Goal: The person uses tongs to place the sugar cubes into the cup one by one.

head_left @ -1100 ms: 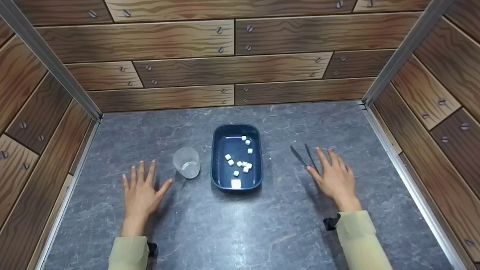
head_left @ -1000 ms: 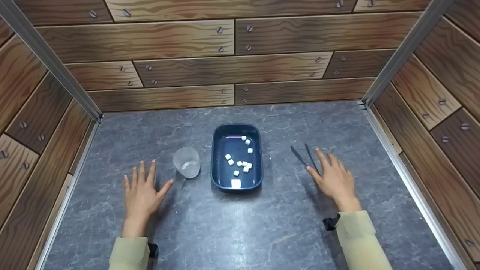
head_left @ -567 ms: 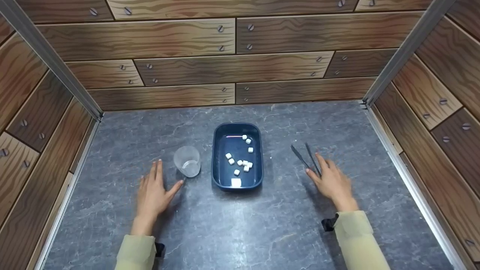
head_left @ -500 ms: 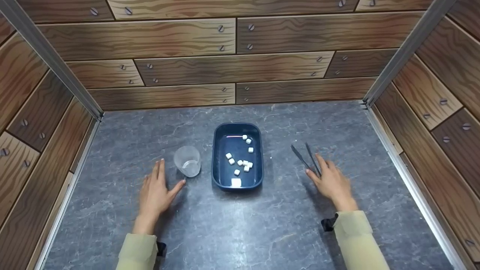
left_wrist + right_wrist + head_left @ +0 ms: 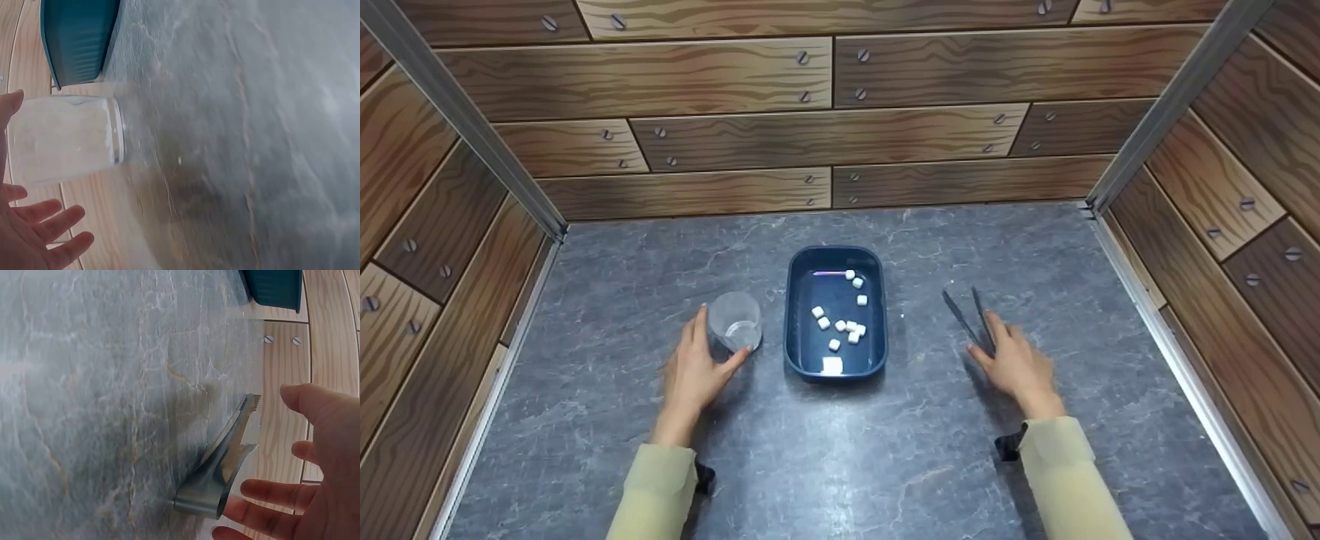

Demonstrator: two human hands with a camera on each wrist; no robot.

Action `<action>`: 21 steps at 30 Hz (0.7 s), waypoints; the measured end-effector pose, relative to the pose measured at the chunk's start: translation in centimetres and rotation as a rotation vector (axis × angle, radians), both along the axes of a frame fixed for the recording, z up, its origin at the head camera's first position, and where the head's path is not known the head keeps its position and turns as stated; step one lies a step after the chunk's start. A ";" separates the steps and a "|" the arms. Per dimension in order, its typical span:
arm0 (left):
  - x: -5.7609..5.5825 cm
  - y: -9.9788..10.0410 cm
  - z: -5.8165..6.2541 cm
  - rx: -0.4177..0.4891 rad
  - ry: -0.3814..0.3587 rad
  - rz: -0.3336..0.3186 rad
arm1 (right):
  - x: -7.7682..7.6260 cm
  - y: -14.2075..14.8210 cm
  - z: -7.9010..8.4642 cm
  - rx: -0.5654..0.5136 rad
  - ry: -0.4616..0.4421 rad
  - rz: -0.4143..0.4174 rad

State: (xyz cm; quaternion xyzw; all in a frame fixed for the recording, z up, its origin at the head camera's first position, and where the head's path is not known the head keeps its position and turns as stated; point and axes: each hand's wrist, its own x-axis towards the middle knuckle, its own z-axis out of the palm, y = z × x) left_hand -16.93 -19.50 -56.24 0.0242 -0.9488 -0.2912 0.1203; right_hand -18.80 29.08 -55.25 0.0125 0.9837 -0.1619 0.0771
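Note:
A clear plastic cup (image 5: 735,319) stands upright on the grey marbled table, left of a dark blue tray (image 5: 787,322). Several small white cubes (image 5: 862,300) lie scattered inside the tray. My left hand (image 5: 690,375) is beside the cup with thumb and fingers spread on either side of it. In the left wrist view a gap shows between the lower fingers and the cup (image 5: 62,135). My right hand (image 5: 1020,371) hovers around metal tongs (image 5: 959,315), thumb and fingers apart. The right wrist view shows the tongs (image 5: 211,478) on the table, toothed tips spread, fingertips close to their bend.
Wood-patterned panels (image 5: 735,142) enclose the table at the back and both sides. Metal strips (image 5: 1185,375) run along the side edges. Bare table surface (image 5: 840,465) lies between the two forearms.
My left hand has moved right and forward, from well apart to right beside the cup. The right hand has shifted slightly left over the tongs. Cup, tray and cubes stay put.

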 end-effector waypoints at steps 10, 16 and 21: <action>-1.5 0.9 0.0 0.157 -0.031 0.030 | -1.0 -0.5 -0.4 -0.020 -0.072 -0.049; -2.4 1.1 -0.6 0.269 0.001 0.031 | -1.5 -0.6 -0.7 -0.049 -0.078 -0.067; -2.8 1.1 -0.8 0.353 0.011 0.027 | -1.9 -0.8 -0.8 -0.039 -0.092 -0.105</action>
